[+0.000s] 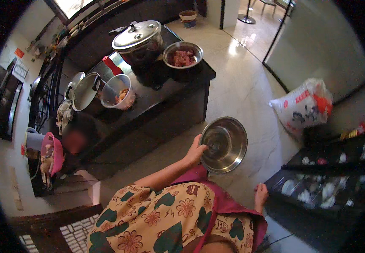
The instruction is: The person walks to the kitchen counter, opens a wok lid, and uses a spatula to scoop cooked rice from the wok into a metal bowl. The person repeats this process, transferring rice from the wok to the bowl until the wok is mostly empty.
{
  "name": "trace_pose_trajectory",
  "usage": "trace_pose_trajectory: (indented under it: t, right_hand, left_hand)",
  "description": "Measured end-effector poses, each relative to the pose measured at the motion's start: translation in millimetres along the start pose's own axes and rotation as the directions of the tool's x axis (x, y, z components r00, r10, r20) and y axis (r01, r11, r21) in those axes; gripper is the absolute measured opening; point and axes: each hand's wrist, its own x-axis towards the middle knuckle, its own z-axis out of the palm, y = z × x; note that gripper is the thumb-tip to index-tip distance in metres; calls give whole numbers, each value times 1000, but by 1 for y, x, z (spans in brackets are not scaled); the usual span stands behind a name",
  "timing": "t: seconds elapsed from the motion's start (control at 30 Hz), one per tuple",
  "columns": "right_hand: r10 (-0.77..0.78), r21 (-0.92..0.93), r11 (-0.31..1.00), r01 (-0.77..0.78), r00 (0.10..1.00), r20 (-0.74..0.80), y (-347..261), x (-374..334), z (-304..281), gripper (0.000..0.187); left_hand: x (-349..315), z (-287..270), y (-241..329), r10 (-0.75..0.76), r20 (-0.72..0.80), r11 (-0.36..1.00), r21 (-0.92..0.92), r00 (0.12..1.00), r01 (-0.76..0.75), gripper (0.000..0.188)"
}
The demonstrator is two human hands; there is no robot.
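My left hand [196,151] grips the rim of a shiny metal bowl [232,158], thumb over the near-left edge. The bowl is tipped so its inside faces me, and no food shows in it. It is held above the floor, apart from the dark counter. My right hand [261,195] hangs low beside the apron, near the dark shelf unit. Its fingers are small in view and loosely curled, a little apart, with nothing visible in them.
On the dark counter [165,99] stand a lidded pressure cooker [138,36], a metal bowl of raw meat [183,55], a clear tub with food [119,92] and a pot [86,92]. A pink basin [55,154] sits left. A white sack [305,107] and shelves [317,189] stand right.
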Motion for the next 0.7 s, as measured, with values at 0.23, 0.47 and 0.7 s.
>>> trace_pose_trajectory:
  t: [0.23,0.47,0.7]
  right_hand:
    - [62,-417,909,-18,994,93,-8,99,16,30]
    - [190,-429,891,-149,980,54,-29,294,-49,30]
    - [152,-456,888,-49,969,193,-75,511,-58,31]
  left_hand:
    - [123,41,29,-39,-20,998,-44,999,38,62]
    - [277,107,70,-108,-17,989,-104,994,105,58]
    - [417,168,117,-260,-157,944,-248,953,217,60]
